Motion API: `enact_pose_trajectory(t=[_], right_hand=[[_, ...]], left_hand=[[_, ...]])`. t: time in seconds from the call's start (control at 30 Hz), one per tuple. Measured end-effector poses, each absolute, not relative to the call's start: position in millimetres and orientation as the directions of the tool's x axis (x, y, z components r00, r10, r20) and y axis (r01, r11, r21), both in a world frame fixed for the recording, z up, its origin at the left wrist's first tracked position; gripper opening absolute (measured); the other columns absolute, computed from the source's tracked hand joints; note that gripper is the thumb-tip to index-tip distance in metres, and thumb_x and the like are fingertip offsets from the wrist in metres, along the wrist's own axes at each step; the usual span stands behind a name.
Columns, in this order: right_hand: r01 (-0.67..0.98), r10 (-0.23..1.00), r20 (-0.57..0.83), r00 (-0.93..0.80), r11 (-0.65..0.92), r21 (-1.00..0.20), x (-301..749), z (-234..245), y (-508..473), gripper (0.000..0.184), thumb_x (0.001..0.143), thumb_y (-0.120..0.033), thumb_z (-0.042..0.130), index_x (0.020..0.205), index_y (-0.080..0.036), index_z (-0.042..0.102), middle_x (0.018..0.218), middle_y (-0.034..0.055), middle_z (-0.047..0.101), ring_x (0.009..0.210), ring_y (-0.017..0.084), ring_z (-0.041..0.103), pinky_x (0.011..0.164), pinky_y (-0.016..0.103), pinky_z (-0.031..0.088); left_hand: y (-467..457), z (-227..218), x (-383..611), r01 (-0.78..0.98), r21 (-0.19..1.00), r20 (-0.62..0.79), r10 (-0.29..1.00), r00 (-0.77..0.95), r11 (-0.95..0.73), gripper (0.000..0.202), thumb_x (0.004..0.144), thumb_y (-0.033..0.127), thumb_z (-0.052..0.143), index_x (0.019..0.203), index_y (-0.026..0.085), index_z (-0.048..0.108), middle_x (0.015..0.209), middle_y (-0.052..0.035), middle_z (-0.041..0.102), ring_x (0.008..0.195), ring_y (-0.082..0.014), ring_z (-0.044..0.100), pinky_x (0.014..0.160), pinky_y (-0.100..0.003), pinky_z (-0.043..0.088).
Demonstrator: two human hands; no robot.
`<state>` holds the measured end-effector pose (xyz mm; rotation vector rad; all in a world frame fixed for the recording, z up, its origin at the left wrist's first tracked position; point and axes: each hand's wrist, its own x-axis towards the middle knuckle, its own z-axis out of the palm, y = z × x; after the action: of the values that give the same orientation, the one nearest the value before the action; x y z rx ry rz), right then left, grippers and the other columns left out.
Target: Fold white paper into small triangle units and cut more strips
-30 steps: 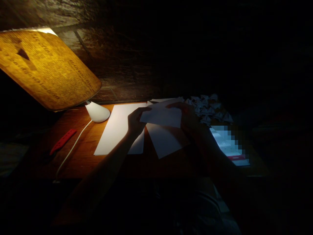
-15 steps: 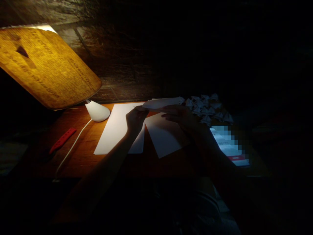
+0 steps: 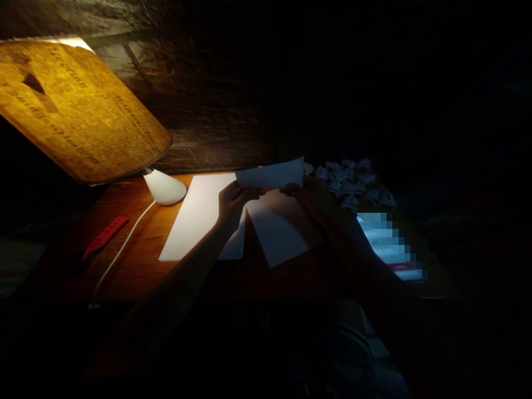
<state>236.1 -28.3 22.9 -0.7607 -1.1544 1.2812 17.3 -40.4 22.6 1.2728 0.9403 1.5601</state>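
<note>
A white sheet of paper [image 3: 271, 174] is held up above the table, tilted so that its broad face shows. My left hand [image 3: 233, 204] grips its lower left edge, thumb in front. At the lower right edge, my right hand [image 3: 311, 195] is closed on the same sheet, mostly in shadow. Below my hands lie a white stack of paper [image 3: 197, 221] on the left and a loose white sheet [image 3: 276, 235] set at an angle beside it. Behind my right hand, several small folded paper pieces [image 3: 351, 180] are grouped at the back of the table.
A lamp with a yellow printed shade [image 3: 83, 116] and white base [image 3: 164, 187] stands at the left, its white cable [image 3: 120, 252] running forward. A red box cutter [image 3: 105, 237] lies nearby. A lit phone screen [image 3: 384, 244] is beside my right forearm. A stone wall [image 3: 199, 122] rises behind the table [image 3: 137, 221].
The held sheet has turned from nearly flat to more upright, so more of its face shows. Both hands have shifted their grip to its lower edge.
</note>
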Motion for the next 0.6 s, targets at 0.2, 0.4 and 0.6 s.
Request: enact_pose_trajectory(t=[0.2, 0.4, 0.6], right_hand=[[-0.249, 0.986, 0.164, -0.035, 0.15, -0.957, 236.7, 19.8, -26.4, 0.033, 0.067, -0.04, 0.093, 0.076, -0.022, 0.067, 0.078, -0.0001, 0.073, 0.075, 0.016, 0.072, 0.078, 0.034, 0.061], [-0.286, 0.988, 0.152, 0.02, 0.152, -0.946, 233.1, 14.4, -24.3, 0.044, 0.063, -0.034, 0.094, 0.083, -0.025, 0.056, 0.081, -0.0039, 0.07, 0.077, 0.015, 0.07, 0.078, 0.033, 0.061], [-0.354, 0.994, 0.109, 0.018, 0.109, -0.929, 229.5, 14.1, -26.0, 0.067, 0.06, -0.045, 0.098, 0.09, -0.029, 0.041, 0.075, -0.0115, 0.056, 0.069, 0.016, 0.075, 0.072, 0.035, 0.067]], left_hand=[[-41.6, 21.3, 19.4, -0.11, 0.95, 0.285, 0.955, -0.082, -0.292, 0.039, 0.076, 0.048, 0.089, 0.089, 0.014, 0.072, 0.075, -0.0077, 0.078, 0.079, -0.0245, 0.082, 0.073, -0.034, 0.065], [-38.9, 19.3, 19.0, -0.132, 0.936, 0.316, 0.943, -0.102, -0.328, 0.039, 0.075, 0.041, 0.091, 0.084, 0.018, 0.061, 0.077, -0.005, 0.075, 0.08, -0.0248, 0.082, 0.069, -0.032, 0.064], [-34.0, 12.8, 12.4, -0.148, 0.919, 0.356, 0.93, -0.094, -0.366, 0.039, 0.077, 0.036, 0.09, 0.094, 0.021, 0.058, 0.083, -0.0021, 0.075, 0.085, -0.0222, 0.081, 0.077, -0.034, 0.066]])
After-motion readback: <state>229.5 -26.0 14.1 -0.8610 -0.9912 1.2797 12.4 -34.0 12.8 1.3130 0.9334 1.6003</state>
